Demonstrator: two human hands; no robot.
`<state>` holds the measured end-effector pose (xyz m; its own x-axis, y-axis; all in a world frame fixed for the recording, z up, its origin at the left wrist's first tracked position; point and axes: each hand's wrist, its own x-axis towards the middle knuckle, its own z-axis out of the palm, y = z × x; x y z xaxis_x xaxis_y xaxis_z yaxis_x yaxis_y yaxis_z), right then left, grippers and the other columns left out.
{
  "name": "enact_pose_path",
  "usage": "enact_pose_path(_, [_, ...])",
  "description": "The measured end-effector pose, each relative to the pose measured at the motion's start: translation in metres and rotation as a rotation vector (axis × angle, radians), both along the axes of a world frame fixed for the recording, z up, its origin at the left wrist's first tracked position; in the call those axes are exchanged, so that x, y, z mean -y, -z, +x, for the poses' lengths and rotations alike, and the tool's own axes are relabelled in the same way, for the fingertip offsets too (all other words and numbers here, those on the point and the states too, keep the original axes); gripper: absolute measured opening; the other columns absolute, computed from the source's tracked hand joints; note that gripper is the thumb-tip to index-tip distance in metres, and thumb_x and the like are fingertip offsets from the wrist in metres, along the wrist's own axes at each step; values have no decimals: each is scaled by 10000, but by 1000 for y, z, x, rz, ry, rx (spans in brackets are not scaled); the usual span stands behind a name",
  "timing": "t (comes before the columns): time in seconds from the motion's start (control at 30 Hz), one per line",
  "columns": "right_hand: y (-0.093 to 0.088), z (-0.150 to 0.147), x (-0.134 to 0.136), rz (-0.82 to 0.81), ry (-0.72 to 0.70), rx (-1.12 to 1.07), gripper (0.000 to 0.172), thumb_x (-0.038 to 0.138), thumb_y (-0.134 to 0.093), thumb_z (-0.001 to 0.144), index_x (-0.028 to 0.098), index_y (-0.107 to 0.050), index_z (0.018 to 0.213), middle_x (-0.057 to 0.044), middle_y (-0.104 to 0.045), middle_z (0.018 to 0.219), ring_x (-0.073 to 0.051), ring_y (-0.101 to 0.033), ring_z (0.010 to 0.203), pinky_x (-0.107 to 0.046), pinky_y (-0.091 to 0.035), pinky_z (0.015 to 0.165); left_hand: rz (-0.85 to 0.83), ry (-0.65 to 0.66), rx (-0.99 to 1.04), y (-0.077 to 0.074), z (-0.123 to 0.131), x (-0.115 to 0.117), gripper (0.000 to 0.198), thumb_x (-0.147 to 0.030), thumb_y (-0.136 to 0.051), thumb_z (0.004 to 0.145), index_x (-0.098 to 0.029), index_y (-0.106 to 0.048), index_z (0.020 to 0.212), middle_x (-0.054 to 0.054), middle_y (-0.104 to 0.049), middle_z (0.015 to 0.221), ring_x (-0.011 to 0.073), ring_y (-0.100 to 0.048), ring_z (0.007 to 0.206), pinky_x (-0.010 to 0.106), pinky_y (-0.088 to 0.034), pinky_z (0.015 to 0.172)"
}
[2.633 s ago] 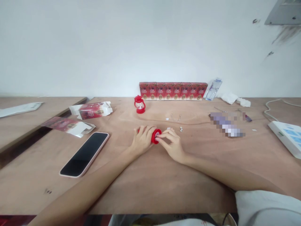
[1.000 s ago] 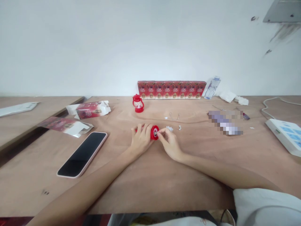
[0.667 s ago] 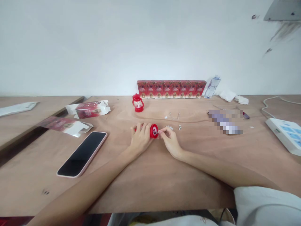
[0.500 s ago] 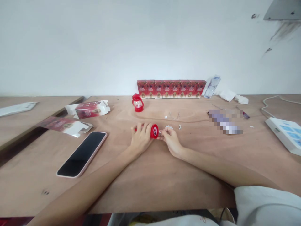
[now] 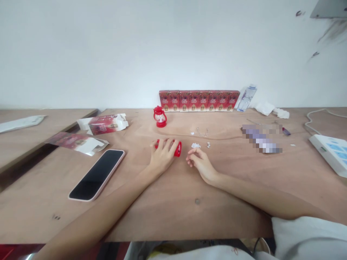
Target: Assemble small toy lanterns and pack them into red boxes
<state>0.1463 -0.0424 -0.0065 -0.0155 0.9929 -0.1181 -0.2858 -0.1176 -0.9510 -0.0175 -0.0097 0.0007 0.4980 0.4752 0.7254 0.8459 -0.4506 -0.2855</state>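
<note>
My left hand (image 5: 162, 155) is wrapped over a small red toy lantern (image 5: 178, 148) lying on its side, its round base facing right. Most of the lantern is hidden under my fingers. Just right of that base, not touching it, my right hand (image 5: 199, 162) has its fingers loosely bent and apart, with nothing visible in them. A small, blurred, roundish grey thing (image 5: 197, 201) shows over the table nearer to me. Beyond my right hand are small white pieces (image 5: 195, 145) and several small round discs (image 5: 208, 145). A second red lantern (image 5: 160, 117) stands upright farther back.
A row of red boxes (image 5: 199, 101) stands against the wall, beside a clear bottle (image 5: 247, 98) and crumpled tissue (image 5: 265, 108). A phone (image 5: 97, 175) and opened cartons (image 5: 105, 124) lie left. To the right are a pixelated packet (image 5: 261, 139) and a white corded device (image 5: 332, 151).
My right hand has come away from the lantern's base, and the small silvery piece in its fingers is gone from there. A blurred roundish thing now shows nearer to me. The lantern's base has turned slightly.
</note>
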Motion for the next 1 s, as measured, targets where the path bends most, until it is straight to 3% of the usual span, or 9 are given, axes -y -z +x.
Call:
enact_pose_path(0.13, [-15, 3, 13, -201, -176, -61, 76, 129, -465, 714, 167, -531, 721, 12, -588, 570, -79, -475, 469, -206, -347, 467, 89, 73, -26, -4, -2, -2, 289, -128, -451, 881, -269, -598, 1087, 39, -695, 1065, 224, -617, 974, 392, -267, 774])
enact_pose_path(0.27, [-25, 0, 10, -478, -276, -147, 303, 271, -353, 905, 142, -546, 712, -53, -614, 611, -80, -459, 459, -199, -343, 450, 230, 169, -86, -7, 0, 0, 267, -179, -501, 890, -327, -592, 1093, -11, -692, 1091, 189, -637, 971, 373, -275, 797])
enact_pose_path(0.4, [-22, -5, 6, -521, -371, -208, 448, 412, -265, 952, 152, -524, 694, -48, -580, 584, -82, -440, 450, -190, -312, 432, 115, 303, -137, -9, 2, 4, 295, -206, -506, 894, -404, -583, 1099, -47, -680, 1120, 164, -659, 950, 342, -315, 790])
enact_pose_path(0.47, [-19, -7, 6, -521, -365, -200, 420, 401, -273, 952, 165, -504, 693, -17, -542, 556, -76, -408, 433, -187, -288, 426, 17, 358, -127, -9, 3, 5, 325, -203, -496, 897, -441, -574, 1103, -57, -681, 1116, 153, -666, 928, 334, -334, 802])
enact_pose_path(0.57, [-18, -8, 7, -473, -364, -143, 346, 307, -272, 942, 180, -467, 686, 17, -495, 540, -65, -341, 411, -189, -243, 425, 49, 401, -121, -10, 2, 7, 354, -189, -503, 889, -460, -565, 1110, -61, -686, 1102, 142, -670, 912, 336, -341, 841])
enact_pose_path(0.67, [-20, 0, 12, -244, -466, 129, 265, 269, -357, 889, 183, -474, 668, 50, -430, 512, -65, -269, 407, -205, -199, 423, 81, 355, -124, -10, -2, 6, 380, -192, -517, 882, -449, -539, 1160, -39, -682, 1112, 152, -662, 955, 346, -328, 870])
enact_pose_path(0.77, [-21, 17, 26, 248, -497, 629, 198, 353, -511, 837, 197, -513, 715, 53, -466, 547, -89, -379, 474, -215, -272, 470, 48, 230, -74, -7, -6, 0, 430, -164, -497, 881, -414, -502, 1231, 5, -679, 1103, 180, -642, 1016, 367, -304, 886])
enact_pose_path(0.87, [-16, 36, 46, 689, -599, 1087, 285, 489, -554, 822, 204, -530, 832, 17, -581, 648, -124, -490, 534, -238, -317, 518, 97, 122, -43, -6, -9, -7, 450, -89, -456, 876, -335, -505, 1249, 43, -690, 1044, 199, -634, 1017, 374, -284, 842])
enact_pose_path(1.0, [-3, 47, 62, 1126, -651, 1433, 295, 432, -412, 926, 193, -537, 806, -54, -656, 735, -170, -583, 609, -264, -293, 519, 192, 48, -92, -5, -10, -13, 407, -54, -416, 870, -231, -514, 1224, 68, -696, 990, 216, -631, 964, 372, -272, 782])
